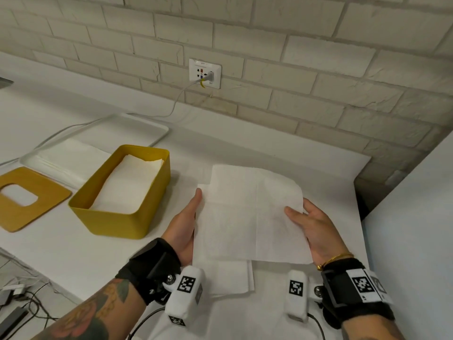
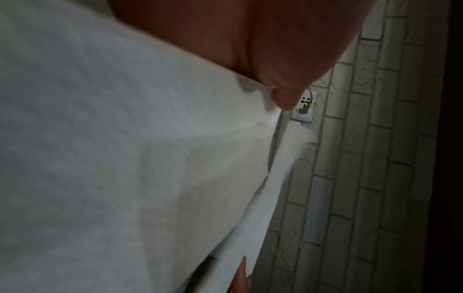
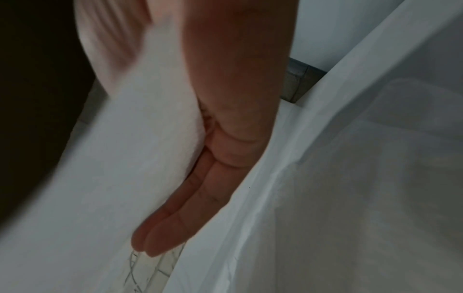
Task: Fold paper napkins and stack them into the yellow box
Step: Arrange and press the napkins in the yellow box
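Now I hold one paper napkin (image 1: 247, 214) above the counter (image 1: 73, 253), left hand (image 1: 185, 227) and right hand (image 1: 313, 227) pinching its side edges; the yellow box (image 1: 122, 192) sits at ten o'clock, napkins inside.

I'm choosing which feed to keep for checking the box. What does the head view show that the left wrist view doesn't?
Only the head view shows the yellow box with folded napkins inside, its lid, the tray and the right hand. Only the left wrist view shows nothing extra. Both show the held napkin, the left hand and the wall socket.
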Demonstrator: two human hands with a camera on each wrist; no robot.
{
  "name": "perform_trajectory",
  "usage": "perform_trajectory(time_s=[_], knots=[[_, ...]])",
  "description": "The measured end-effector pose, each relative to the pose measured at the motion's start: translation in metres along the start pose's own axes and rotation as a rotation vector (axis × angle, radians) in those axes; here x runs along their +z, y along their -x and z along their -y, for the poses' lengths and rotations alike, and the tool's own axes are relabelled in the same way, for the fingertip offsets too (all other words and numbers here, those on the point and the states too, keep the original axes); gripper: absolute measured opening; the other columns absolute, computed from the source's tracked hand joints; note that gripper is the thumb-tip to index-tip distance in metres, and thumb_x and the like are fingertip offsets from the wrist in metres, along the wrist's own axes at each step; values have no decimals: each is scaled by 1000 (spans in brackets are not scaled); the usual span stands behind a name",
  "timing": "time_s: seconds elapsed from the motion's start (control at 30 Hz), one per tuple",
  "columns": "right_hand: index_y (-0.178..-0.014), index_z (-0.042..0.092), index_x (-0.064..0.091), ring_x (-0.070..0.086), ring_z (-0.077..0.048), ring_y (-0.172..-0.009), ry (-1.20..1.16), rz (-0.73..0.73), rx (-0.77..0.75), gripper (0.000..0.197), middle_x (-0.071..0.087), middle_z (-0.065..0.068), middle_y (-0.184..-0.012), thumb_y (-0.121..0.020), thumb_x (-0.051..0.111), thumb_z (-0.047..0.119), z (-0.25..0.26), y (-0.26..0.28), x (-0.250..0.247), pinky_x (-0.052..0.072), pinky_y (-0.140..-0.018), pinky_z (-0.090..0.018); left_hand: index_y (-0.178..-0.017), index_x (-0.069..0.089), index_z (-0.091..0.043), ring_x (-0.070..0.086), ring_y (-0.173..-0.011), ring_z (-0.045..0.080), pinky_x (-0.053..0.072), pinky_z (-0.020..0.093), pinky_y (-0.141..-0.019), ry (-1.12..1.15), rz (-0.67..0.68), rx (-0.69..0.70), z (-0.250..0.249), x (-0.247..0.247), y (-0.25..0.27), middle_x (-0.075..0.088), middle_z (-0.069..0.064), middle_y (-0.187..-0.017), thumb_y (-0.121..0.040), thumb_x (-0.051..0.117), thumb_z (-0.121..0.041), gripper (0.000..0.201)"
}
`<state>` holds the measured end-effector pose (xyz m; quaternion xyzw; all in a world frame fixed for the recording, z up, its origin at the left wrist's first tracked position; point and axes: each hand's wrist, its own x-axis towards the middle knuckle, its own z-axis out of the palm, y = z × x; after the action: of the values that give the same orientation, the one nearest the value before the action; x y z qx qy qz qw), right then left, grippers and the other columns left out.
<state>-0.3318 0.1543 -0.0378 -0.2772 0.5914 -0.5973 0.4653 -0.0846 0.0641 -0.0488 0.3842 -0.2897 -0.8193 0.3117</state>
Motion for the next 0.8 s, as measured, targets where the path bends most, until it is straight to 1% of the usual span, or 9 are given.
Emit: perform_trajectory(time_s=[0.07, 0.17, 0.23, 0.3, 0.43, 0.53, 0.6, 0.7, 0.8], knots=[[-116, 11, 69, 76, -21, -94, -12, 8, 25, 21, 79, -3, -105, -98, 61, 3, -4, 1, 1, 58, -82, -37, -132, 63, -10, 66, -118, 38, 51, 53, -102, -77, 35, 8, 1, -2, 2, 69, 20, -126, -92, 61, -48, 56], [-94, 14, 63, 74, -5, -74, -20, -5, 51, 15, 77, 13, -76, -99, 58, 0, -6, 2, -1, 58, -70, -25, -135, 57, -4, 68, -113, 40, 53, 56, -100, -206, 62, 63, 4, -6, 1, 70, 22, -123, -93, 64, -15, 43], [-107, 13, 69, 76, -15, -87, -28, 24, 63, 18, 80, -1, -97, -98, 59, 1, -9, 1, -3, 60, -71, -25, -132, 59, -4, 69, -111, 39, 53, 55, -99, -255, 51, 98, 4, -6, 1, 71, 20, -121, -97, 60, -7, 35], [-114, 9, 72, 75, -22, -95, -42, 20, 62, 23, 76, -12, -112, -97, 60, 0, -11, 0, -5, 61, -75, -28, -128, 61, -5, 71, -107, 37, 57, 51, -94, -263, 29, 111, 2, -4, 0, 73, 19, -117, -99, 58, -8, 29], [-114, 6, 72, 74, -22, -97, -95, 28, 75, 25, 75, -14, -114, -96, 57, -1, -11, -1, -8, 61, -82, -31, -128, 62, -6, 71, -107, 37, 58, 48, -90, -242, 15, 101, -1, -2, -1, 73, 19, -117, -102, 55, -14, 28], [-117, 4, 71, 71, -28, -105, -117, 16, 68, 28, 73, -17, -119, -97, 53, -4, -14, -1, -11, 56, -93, -42, -130, 61, -7, 71, -107, 37, 58, 48, -89, -214, 25, 99, -2, -4, -2, 72, 18, -119, -102, 54, -15, 29], [-115, 4, 71, 71, -32, -102, -126, 13, 79, 28, 73, -18, -118, -98, 51, -2, -14, 0, -13, 58, -87, -48, -129, 61, -8, 72, -106, 35, 61, 44, -83, -201, 40, 105, -3, -4, -2, 73, 17, -119, -102, 53, -15, 29], [-99, 7, 71, 73, -30, -86, -185, 21, 131, 22, 73, -12, -115, -99, 49, 7, -11, 4, -17, 61, -69, -42, -128, 62, -8, 73, -102, 32, 60, 42, -81, -193, 36, 126, -3, -4, -2, 73, 16, -118, -102, 53, -15, 28], [-111, 11, 70, 70, -33, -89, -217, -10, 206, 32, 73, -9, -118, -100, 49, 32, -8, 5, -18, 59, -71, -41, -126, 63, -9, 74, -101, 31, 58, 43, -84, -209, 19, 159, -3, -4, -3, 75, 15, -114, -103, 53, -16, 26]])
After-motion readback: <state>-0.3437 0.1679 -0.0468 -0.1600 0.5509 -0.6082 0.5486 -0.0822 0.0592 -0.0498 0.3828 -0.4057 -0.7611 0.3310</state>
